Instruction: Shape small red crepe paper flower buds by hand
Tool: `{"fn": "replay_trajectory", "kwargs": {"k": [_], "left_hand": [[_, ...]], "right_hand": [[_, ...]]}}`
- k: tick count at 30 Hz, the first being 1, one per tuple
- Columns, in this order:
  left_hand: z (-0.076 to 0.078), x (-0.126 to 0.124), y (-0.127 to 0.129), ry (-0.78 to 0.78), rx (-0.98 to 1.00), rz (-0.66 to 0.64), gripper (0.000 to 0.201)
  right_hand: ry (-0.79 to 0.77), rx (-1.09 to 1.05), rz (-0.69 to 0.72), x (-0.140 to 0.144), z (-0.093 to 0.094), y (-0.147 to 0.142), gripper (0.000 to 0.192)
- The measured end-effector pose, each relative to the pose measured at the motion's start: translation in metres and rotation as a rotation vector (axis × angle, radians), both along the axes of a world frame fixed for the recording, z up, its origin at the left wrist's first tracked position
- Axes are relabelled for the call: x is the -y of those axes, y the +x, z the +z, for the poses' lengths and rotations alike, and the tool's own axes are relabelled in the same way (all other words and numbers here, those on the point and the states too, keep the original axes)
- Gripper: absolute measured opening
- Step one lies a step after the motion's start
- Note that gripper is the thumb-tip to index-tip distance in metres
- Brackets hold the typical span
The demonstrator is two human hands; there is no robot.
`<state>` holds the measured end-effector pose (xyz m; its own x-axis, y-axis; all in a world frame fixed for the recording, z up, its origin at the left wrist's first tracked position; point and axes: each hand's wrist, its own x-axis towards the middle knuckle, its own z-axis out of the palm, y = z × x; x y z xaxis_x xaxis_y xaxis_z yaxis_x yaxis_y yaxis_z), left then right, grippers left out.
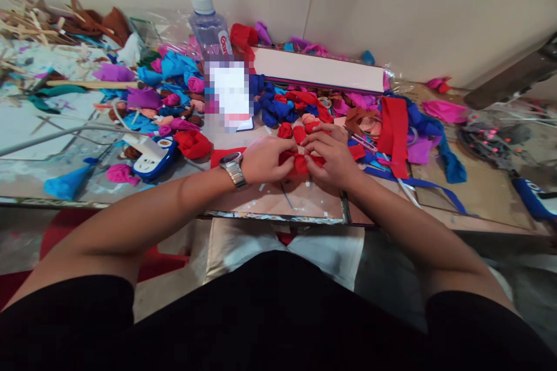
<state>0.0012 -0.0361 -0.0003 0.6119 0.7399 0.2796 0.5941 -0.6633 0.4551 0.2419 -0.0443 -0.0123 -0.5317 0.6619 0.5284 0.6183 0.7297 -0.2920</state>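
A strip of red crepe paper (300,166) stretches between my two hands near the table's front edge. My left hand (268,160), with a metal watch (235,169) on its wrist, pinches it from the left. From the right, my right hand (331,155) has its thumb and fingers closed on the same strip, and more red paper shows on both sides of the hands. Small rolled red pieces (285,130) lie just beyond my fingers. A wider red strip (393,136) hangs over other paper to the right of my right hand.
A water bottle (209,29) and a phone with a blurred screen (230,90) stand behind my left hand. Left of them are a blue-and-white power strip (155,156), its cable, and coloured paper pieces. A long white box (317,69) lies by the wall; cardboard (487,191) covers the right side.
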Motion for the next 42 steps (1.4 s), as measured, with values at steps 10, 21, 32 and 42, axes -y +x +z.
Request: {"fn": "replay_trajectory", "kwargs": {"k": [10,21,32,42], "left_hand": [[-0.0031,-0.0059,-0.0013,0.078,-0.162,0.117,0.037],[-0.0016,-0.005,-0.0023,0.047,-0.146,0.049,0.035],[-0.0027,-0.0038,0.0003,0.015,-0.119,0.047,0.03],[-0.0024,-0.0065,-0.0007,-0.086,-0.033,-0.055,0.032]], "right_hand": [[0.044,-0.017,-0.086,0.0,0.0029,0.0015,0.006],[0.043,0.026,-0.095,-0.0013,0.0027,0.003,0.006],[0.013,0.079,-0.046,-0.0016,-0.001,0.0013,0.005],[-0.043,0.077,-0.005,0.0014,0.0002,0.0012,0.009]]}}
